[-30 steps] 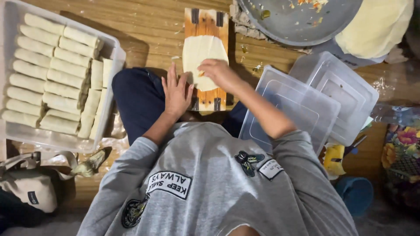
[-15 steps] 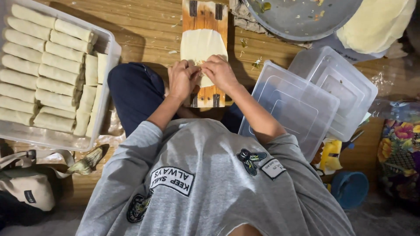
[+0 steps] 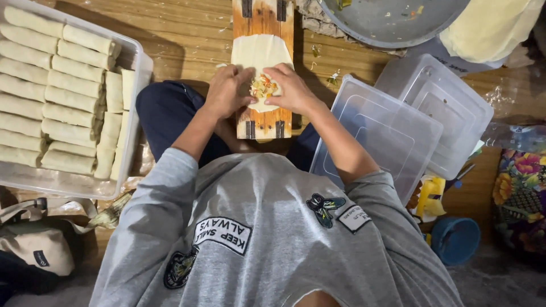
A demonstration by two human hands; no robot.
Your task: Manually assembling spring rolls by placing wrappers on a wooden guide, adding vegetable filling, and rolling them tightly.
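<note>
Here, left hand (image 3: 227,91) and right hand (image 3: 291,88) pinch a pale wrapper (image 3: 260,51) around chopped vegetable filling (image 3: 263,86) on a wooden board (image 3: 263,23); finished rolls (image 3: 62,91) at nine o'clock.

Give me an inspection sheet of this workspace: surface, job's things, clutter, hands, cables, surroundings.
Surface: wooden plank floor with small scraps scattered on it; narrow wooden board lying in front of the seated person.
Job's things: pale thin pastry wrapper flat on the board, chopped vegetable filling at its near edge.
Clutter: clear plastic tub of finished pale rolls; two clear plastic lids; grey metal pan; stack of pale wrappers; blue bowl.
Hands: left hand and right hand both pinch the wrapper's near edge around the filling.
Cables: nothing seen.
Surroundings: beige bag; floral cloth.
</note>
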